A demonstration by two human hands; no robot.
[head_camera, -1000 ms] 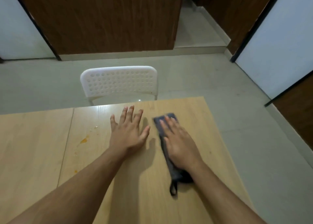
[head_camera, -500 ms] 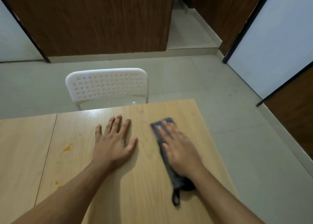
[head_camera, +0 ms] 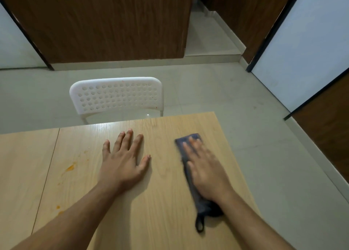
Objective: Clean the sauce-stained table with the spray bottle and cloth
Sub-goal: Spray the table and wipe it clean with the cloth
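In the head view the right hand (head_camera: 205,171) presses flat, fingers straight, on the cloth (head_camera: 190,166), while the left hand (head_camera: 123,161) lies open, bracing on the counter (head_camera: 160,212); the stains (head_camera: 70,167) sit left of the left hand, so the wiping should travel that way with even pressure. Against the earlier frames the hands sit further apart, the cloth still under the right palm, and no spray bottle shows.
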